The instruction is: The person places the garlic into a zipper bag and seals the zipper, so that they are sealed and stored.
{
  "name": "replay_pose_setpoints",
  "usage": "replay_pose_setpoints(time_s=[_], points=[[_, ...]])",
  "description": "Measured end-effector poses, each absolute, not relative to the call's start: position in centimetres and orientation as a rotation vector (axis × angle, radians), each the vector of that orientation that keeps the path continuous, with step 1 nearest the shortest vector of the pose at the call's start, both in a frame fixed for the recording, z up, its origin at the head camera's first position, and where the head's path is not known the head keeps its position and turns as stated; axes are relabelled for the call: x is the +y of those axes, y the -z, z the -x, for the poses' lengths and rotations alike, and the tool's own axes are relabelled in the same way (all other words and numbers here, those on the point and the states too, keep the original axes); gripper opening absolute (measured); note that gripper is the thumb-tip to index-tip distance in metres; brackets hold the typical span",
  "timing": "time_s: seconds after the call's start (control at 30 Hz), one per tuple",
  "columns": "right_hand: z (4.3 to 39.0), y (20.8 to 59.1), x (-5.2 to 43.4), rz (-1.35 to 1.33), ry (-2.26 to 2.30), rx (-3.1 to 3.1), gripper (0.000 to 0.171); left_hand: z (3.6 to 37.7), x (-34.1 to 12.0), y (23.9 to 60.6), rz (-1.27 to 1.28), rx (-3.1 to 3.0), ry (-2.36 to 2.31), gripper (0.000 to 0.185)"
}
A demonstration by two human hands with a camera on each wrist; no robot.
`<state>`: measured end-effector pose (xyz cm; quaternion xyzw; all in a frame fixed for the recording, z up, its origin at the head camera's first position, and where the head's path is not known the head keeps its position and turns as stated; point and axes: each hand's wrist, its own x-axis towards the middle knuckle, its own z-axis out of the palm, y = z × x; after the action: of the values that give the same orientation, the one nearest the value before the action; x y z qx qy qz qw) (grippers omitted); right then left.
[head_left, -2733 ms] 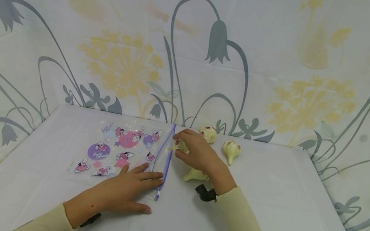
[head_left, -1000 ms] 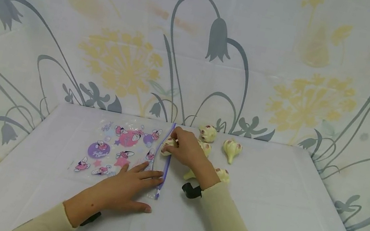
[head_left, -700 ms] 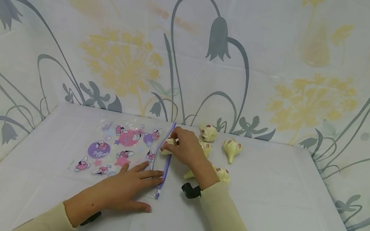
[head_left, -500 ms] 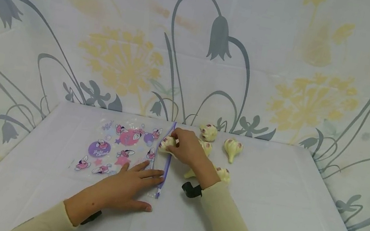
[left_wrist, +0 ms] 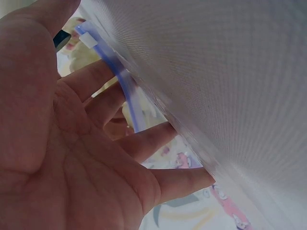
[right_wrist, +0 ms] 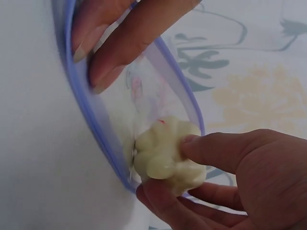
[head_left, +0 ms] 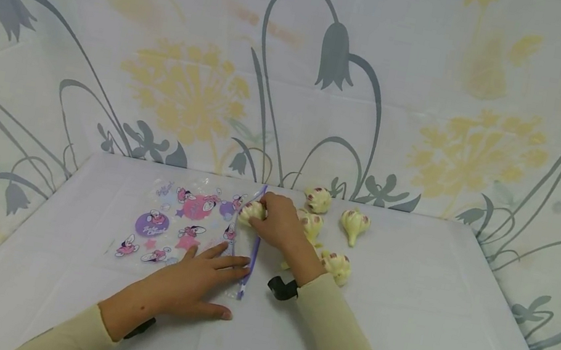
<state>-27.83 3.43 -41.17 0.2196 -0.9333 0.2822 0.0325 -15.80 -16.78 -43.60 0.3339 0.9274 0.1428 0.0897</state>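
Pinched between thumb and curled fingers, the pale yellow, lobed garlic-shaped toy bulb [right_wrist: 168, 153] sits in the grip of the right hand [head_left: 279, 228], right at the purple-rimmed mouth of the clear plastic zip bag printed with pink and purple cartoon figures [head_left: 182, 223]; in the right wrist view the bulb lies between the two purple zipper strips, touching the lower one, with the bag's inside opening away from the fingers; so the bag lies to the left of this grip, and its mouth runs as a long line from near to far across the white counter [head_left: 401, 321]; the bulb's way in is sideways, across that line, not along it.

Nearest the person, the left hand [head_left: 187, 287] lies flat with straight, spread fingers pressing the bag's near end beside the zipper, holding nothing; it touches the bag and is well short of the bulb, so the right hand alone is on the bulb.

Further back and to the right, four more pale bulbs with purple streaks [head_left: 338, 265] lie loose on the counter, apart from the bag; behind everything hangs a cloth printed with grey and yellow flowers [head_left: 334, 59].
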Motion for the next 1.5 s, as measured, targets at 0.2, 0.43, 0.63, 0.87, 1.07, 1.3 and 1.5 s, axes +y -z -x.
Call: replay_pose_setpoints(time_s=[0.2,0.43,0.63,0.87,1.07,1.3,1.5], points=[[27.9,41.1,2.9,-0.592,-0.926,-2.883,0.034,15.7,-16.7,43.3,-1.010,2.775,-0.410,0.080],[27.5,41.2,2.4,-0.441,-1.028,-2.936,0.036,15.5,-16.6,43.1,-1.019,2.775,-0.417,0.080],[27.0,41.8,1.7,-0.464,-1.103,-2.886,0.037,15.5,-16.7,43.1,-1.025,2.775,-0.410,0.079],[26.6,42.0,0.9,-0.490,-1.096,-2.859,0.034,15.5,-16.8,43.2,-1.044,2.772,-0.415,0.080],[26.6,42.4,0.5,-0.455,-1.132,-2.829,0.033,15.5,-16.8,43.2,-1.076,2.789,-0.388,0.078],[26.6,43.2,0.1,-0.365,-1.248,-2.729,0.032,15.6,-16.8,43.3,-1.091,2.795,-0.367,0.078],[26.6,44.1,-0.4,-0.324,-1.298,-2.626,0.032,15.5,-16.8,43.2,-1.111,2.798,-0.366,0.078]])
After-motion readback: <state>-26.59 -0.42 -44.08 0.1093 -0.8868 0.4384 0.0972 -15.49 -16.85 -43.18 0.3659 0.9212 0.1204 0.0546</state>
